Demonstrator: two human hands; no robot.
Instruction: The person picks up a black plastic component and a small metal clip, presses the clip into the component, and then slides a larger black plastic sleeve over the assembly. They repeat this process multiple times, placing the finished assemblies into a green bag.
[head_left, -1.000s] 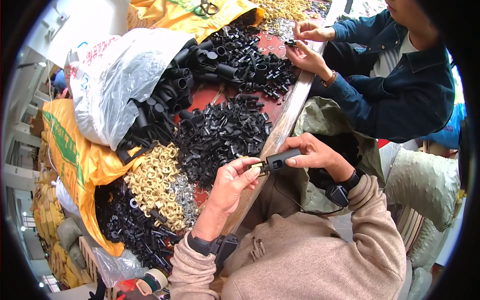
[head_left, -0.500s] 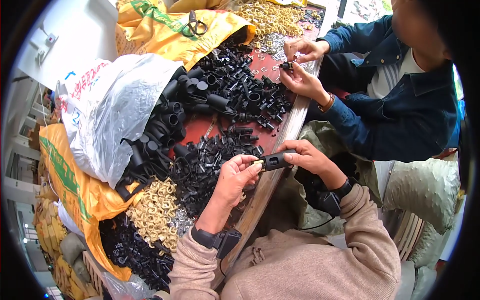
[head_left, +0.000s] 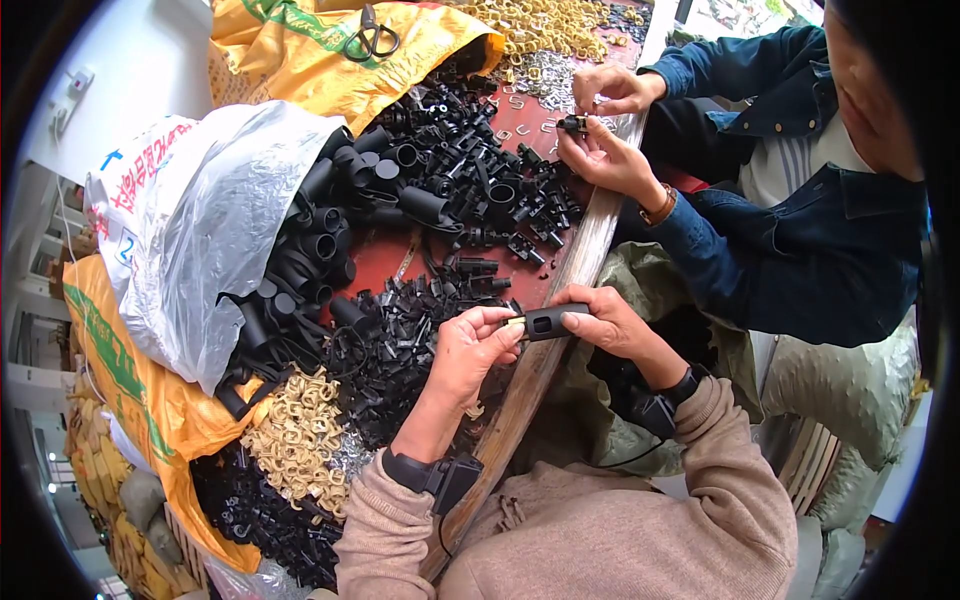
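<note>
My right hand [head_left: 612,322] grips a short black plastic tube piece [head_left: 553,321] over the table's wooden edge [head_left: 548,362]. My left hand [head_left: 470,347] pinches a small brass clip [head_left: 514,322] against the tube's left end. Just left of my hands lies a heap of small black plastic parts [head_left: 395,345]. A pile of brass clips [head_left: 297,442] sits nearer to me at the left.
A co-worker in a dark blue jacket sits across, both hands [head_left: 603,125] on a small black part. Larger black tubes [head_left: 330,240] spill from a white plastic bag [head_left: 200,235]. Yellow sacks [head_left: 310,60] with scissors [head_left: 370,35] on them lie at the back.
My hands stay together on the tube and clip with little change. The view has shifted, showing more of the far end of the table. The co-worker's hands have come closer together.
</note>
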